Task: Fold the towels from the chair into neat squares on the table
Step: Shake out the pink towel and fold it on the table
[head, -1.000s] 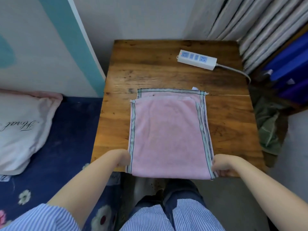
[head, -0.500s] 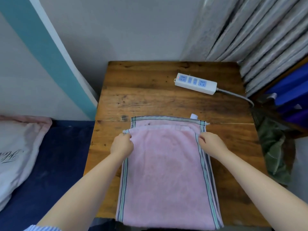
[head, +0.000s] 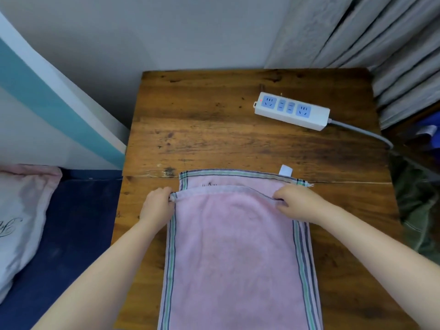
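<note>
Your left hand (head: 159, 203) and right hand (head: 293, 203), which gripped the near edge a second ago, now pinch the pink towel's (head: 235, 258) upper-layer far corners on the worktop (head: 214, 129), nudging them toward the underlying edge, suggesting the fold is being squared.

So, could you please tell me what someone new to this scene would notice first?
The pink towel with striped edges fills the near middle of the wooden table, its upper layer folded nearly to the far hem. The left hand and right hand each pinch a far corner of that upper layer. A white power strip lies at the table's far right.
</note>
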